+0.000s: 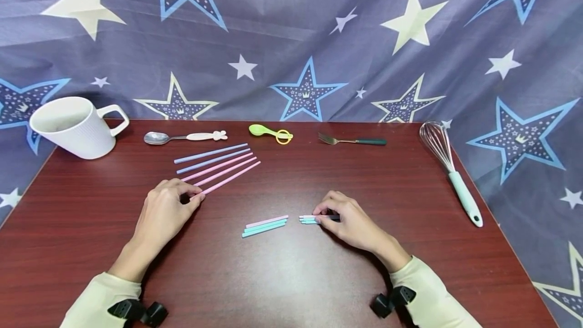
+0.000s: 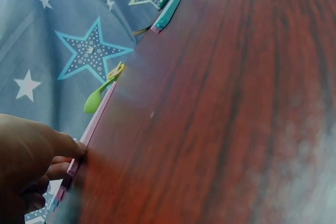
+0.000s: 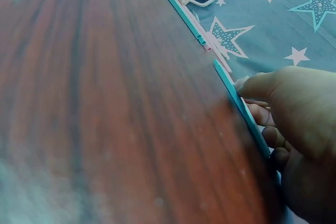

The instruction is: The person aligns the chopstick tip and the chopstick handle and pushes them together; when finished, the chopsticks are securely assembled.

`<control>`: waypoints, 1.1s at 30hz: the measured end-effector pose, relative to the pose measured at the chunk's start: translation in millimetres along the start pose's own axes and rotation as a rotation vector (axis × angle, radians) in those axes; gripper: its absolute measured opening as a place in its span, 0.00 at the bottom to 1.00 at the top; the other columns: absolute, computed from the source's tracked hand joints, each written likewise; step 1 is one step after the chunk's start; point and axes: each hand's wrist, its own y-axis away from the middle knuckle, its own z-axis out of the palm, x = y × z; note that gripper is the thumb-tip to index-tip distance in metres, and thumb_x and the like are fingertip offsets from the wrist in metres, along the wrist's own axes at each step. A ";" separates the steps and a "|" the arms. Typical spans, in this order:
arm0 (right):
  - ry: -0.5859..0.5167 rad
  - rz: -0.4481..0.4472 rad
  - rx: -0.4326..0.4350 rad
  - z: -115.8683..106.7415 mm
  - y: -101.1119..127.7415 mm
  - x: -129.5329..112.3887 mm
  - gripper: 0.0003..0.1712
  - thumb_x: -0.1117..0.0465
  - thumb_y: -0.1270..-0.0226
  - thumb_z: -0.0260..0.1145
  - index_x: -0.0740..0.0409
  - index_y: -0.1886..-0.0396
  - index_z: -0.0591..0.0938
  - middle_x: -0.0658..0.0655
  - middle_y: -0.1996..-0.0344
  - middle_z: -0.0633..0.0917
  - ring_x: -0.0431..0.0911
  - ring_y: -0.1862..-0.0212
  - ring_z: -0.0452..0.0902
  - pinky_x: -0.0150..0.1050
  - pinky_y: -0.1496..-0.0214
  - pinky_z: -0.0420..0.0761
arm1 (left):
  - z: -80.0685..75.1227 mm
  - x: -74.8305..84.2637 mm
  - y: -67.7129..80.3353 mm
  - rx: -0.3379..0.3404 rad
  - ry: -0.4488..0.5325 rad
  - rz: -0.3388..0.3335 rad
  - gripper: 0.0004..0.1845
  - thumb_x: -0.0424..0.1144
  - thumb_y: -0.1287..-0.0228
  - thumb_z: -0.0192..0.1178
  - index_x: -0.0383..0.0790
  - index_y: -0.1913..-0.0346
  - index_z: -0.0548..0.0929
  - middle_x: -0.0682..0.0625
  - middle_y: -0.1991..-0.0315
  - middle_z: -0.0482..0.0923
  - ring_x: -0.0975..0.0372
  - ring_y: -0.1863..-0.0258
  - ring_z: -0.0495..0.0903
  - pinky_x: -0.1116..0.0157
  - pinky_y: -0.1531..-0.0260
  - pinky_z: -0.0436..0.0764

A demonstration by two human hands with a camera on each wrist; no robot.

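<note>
Several long straws [image 1: 218, 165], two blue and three pink, lie fanned on the dark red table [image 1: 291, 277]. My left hand [image 1: 166, 206] rests at their near ends and pinches the tip of a pink straw [image 2: 79, 156]. In the middle lies a small bundle of short pink and teal straw pieces [image 1: 265, 226]. To its right, my right hand [image 1: 346, 219] pinches a second bundle of short pieces [image 1: 309, 219], with its fingertips [image 3: 247, 85] on the teal piece [image 3: 239, 106].
A white mug [image 1: 73, 126] stands at the back left. Along the back edge lie a metal spoon [image 1: 184, 137], a green spoon [image 1: 269, 132] and a fork [image 1: 351, 140]. A whisk [image 1: 451, 168] lies at the right. A star-patterned cloth hangs behind.
</note>
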 end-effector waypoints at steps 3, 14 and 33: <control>-0.001 0.000 0.002 0.4 0.2 0.0 0.03 0.63 0.35 0.74 0.52 0.63 0.88 0.44 0.66 0.83 0.39 0.61 0.77 0.35 0.58 0.79 | -0.8 1.3 -0.6 -0.001 -0.003 0.005 0.03 0.35 0.45 0.75 0.40 0.68 0.92 0.45 0.67 0.88 0.49 0.64 0.83 0.48 0.63 0.78; -0.007 0.005 -0.002 0.3 2.0 1.3 0.02 0.63 0.34 0.73 0.53 0.63 0.88 0.44 0.67 0.82 0.39 0.61 0.76 0.35 0.58 0.78 | 4.1 39.6 -0.1 -0.050 0.100 0.091 0.06 0.38 0.43 0.76 0.44 0.63 0.92 0.52 0.64 0.88 0.56 0.60 0.84 0.53 0.57 0.82; 0.001 -0.009 0.024 2.2 0.9 2.8 0.02 0.60 0.33 0.74 0.52 0.64 0.87 0.43 0.68 0.81 0.38 0.62 0.76 0.34 0.57 0.77 | 43.7 91.7 8.4 -0.349 0.391 0.049 0.07 0.41 0.44 0.78 0.51 0.62 0.94 0.63 0.65 0.83 0.68 0.62 0.81 0.68 0.62 0.78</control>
